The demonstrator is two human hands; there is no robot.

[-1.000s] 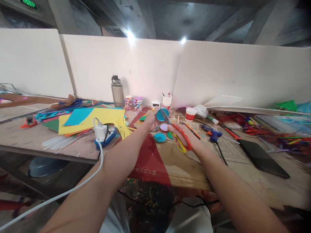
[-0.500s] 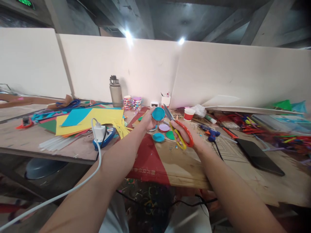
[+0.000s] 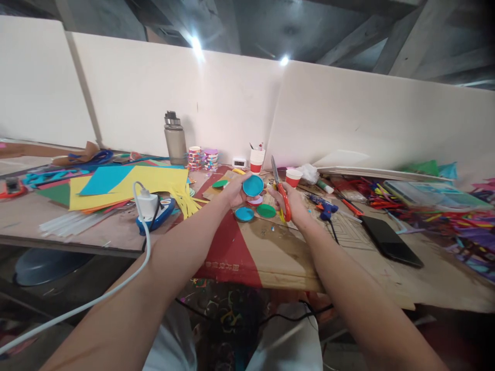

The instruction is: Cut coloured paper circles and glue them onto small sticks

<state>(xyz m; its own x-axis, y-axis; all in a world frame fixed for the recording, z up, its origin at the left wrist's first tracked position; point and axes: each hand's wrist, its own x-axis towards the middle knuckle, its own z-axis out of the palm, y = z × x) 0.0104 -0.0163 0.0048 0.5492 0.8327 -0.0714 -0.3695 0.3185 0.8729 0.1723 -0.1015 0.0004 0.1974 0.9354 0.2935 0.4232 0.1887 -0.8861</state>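
In my left hand (image 3: 235, 192) is a round blue disc (image 3: 253, 185) with a raised-looking rim, its face tilted up toward me. Fingers and thumb grip it at the left edge. My right hand (image 3: 291, 200) is closed around scissors (image 3: 285, 202) with red and yellow handles, their blades pointing up and away, a little to the right of the disc. Under my hands on the cardboard lie another blue disc (image 3: 244, 214), a green disc (image 3: 266, 211) and a pink disc (image 3: 256, 201), partly covered by the held one.
Coloured sheets (image 3: 116, 185) and a blue power strip (image 3: 159, 214) lie left, its white cable crossing my left arm. A bottle (image 3: 176, 141), stacked cups (image 3: 257, 161) and a red-white cup (image 3: 293, 178) stand behind. A glue gun (image 3: 327, 208) and black phone (image 3: 390, 241) lie right.
The scissors have turned more upright and edge-on, with the blades away from the pink disc. The blue disc stays in my left hand. The view has shifted slightly to the right.
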